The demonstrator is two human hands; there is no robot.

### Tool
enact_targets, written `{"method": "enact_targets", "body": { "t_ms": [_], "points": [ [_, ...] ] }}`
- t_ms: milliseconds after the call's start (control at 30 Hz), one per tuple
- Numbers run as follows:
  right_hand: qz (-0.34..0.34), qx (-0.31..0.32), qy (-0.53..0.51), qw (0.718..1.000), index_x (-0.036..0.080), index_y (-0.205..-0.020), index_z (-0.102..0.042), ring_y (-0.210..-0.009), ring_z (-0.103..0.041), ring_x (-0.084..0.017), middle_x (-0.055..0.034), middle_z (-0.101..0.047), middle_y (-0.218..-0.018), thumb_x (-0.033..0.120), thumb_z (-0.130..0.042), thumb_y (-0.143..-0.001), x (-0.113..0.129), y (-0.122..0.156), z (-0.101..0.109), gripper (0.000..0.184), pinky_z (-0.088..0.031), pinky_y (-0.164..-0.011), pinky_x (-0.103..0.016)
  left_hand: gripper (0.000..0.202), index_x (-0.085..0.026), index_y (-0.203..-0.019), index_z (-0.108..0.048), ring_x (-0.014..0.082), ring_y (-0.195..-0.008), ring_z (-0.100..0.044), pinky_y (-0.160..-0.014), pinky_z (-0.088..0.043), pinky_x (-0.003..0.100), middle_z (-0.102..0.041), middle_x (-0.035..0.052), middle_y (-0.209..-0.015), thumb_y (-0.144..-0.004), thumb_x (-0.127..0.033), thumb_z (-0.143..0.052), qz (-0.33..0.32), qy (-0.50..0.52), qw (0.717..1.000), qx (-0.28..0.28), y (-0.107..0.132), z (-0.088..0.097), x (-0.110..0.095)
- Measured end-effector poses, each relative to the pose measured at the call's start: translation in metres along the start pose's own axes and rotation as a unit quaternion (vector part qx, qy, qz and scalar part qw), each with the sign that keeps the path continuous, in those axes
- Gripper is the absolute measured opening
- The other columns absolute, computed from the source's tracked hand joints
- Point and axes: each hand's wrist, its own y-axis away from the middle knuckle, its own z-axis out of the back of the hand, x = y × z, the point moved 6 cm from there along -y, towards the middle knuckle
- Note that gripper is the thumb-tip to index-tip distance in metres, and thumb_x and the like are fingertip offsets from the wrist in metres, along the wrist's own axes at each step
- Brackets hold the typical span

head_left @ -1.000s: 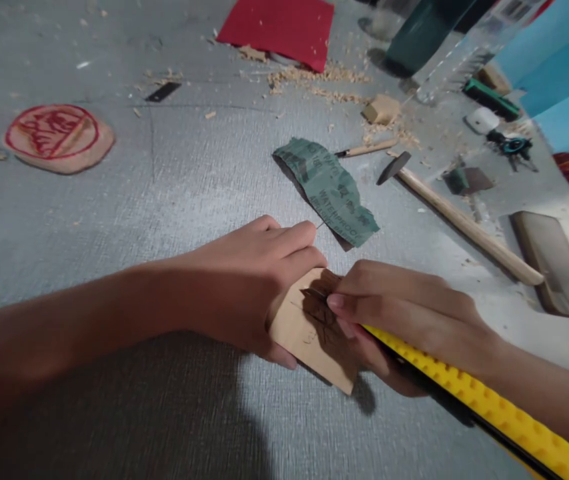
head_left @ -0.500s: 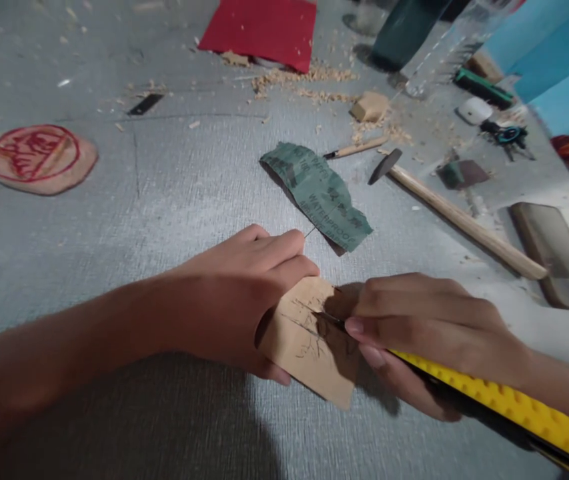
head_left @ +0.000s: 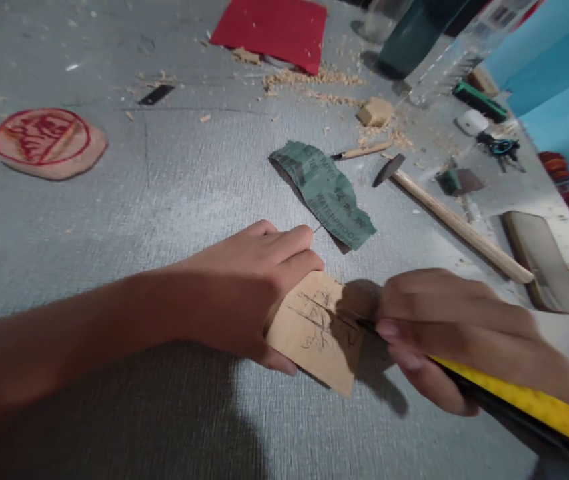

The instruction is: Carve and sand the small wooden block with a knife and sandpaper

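My left hand (head_left: 259, 293) is closed round the upper left side of a small wooden block (head_left: 309, 353), holding it to the table. Dark scratched or drawn lines cross the block's pale face. In my right hand (head_left: 444, 333) is a yellow and black utility knife (head_left: 519, 403), gripped close to its front end. Its dark tip lies near the block's right edge, in the hand's shadow; whether it touches the wood I cannot tell. Just beyond my left fingers lies a torn strip of green sandpaper (head_left: 327, 193) with printing on its back.
A hammer (head_left: 464, 223), a phone-like slab (head_left: 549, 267) and a thin carving tool (head_left: 364, 151) lie at right. Wood shavings (head_left: 314, 77) surround a red sheet (head_left: 277, 30) at the back. Far left is a wooden disc (head_left: 47, 143) with a red drawing.
My right hand has drawn the knife to the right, its tip going from the block's middle toward its right edge. My left hand keeps its hold; the view has shifted slightly.
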Motion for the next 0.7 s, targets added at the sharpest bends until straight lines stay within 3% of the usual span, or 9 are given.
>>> {"method": "enact_targets", "body": {
  "t_ms": [100, 233, 367, 500, 700],
  "points": [
    [-0.019, 0.044, 0.014, 0.999, 0.025, -0.098, -0.064, -0.065, -0.073, -0.018, -0.0014, -0.073, -0.074, 0.003, -0.066, -0.088, 0.001, 0.002, 0.006, 0.024, -0.064, -0.061, -0.032, 0.086, -0.017, -0.128, -0.059, 0.0277, -0.099, -0.060, -0.090, -0.045, 0.042, -0.063, 0.0105, -0.115, -0.063, -0.061, -0.094, 0.004, 0.005, 1.000, 0.002, 0.000, 0.001, 0.000],
    [-0.007, -0.004, -0.014, 1.000, 0.024, -0.104, -0.065, -0.068, -0.075, -0.017, -0.0013, -0.074, -0.078, 0.006, -0.068, -0.090, 0.001, -0.005, -0.001, 0.023, -0.065, -0.061, -0.028, 0.084, -0.016, -0.128, -0.059, 0.0289, -0.102, -0.061, -0.090, -0.045, 0.043, -0.063, 0.0116, -0.115, -0.065, -0.060, -0.094, 0.006, -0.004, 1.000, 0.015, -0.001, 0.002, -0.002],
    [0.013, -0.010, -0.055, 0.998, 0.023, -0.105, -0.068, -0.070, -0.077, -0.018, -0.0029, -0.077, -0.079, 0.008, -0.071, -0.090, -0.004, -0.012, -0.021, 0.022, -0.066, -0.060, -0.028, 0.083, -0.016, -0.127, -0.059, 0.0299, -0.103, -0.061, -0.090, -0.044, 0.044, -0.064, 0.0119, -0.114, -0.065, -0.061, -0.092, 0.002, -0.013, 1.000, 0.017, -0.001, 0.001, -0.002],
    [0.012, -0.028, -0.086, 0.996, 0.020, -0.112, -0.070, -0.071, -0.078, -0.017, -0.0049, -0.078, -0.082, 0.006, -0.071, -0.090, -0.009, -0.014, -0.025, 0.027, -0.065, -0.059, -0.025, 0.082, -0.016, -0.126, -0.060, 0.0295, -0.101, -0.061, -0.090, -0.044, 0.044, -0.064, 0.0122, -0.114, -0.067, -0.062, -0.091, 0.001, -0.017, 1.000, 0.010, 0.000, -0.001, -0.001],
    [0.002, -0.022, -0.084, 0.996, 0.022, -0.108, -0.072, -0.072, -0.079, -0.018, -0.0042, -0.079, -0.083, 0.006, -0.074, -0.088, -0.007, -0.016, -0.027, 0.025, -0.067, -0.061, -0.027, 0.081, -0.016, -0.124, -0.060, 0.0291, -0.100, -0.061, -0.090, -0.044, 0.044, -0.063, 0.0125, -0.116, -0.065, -0.061, -0.092, 0.004, -0.016, 1.000, 0.008, 0.000, 0.000, -0.002]
  ]
}}
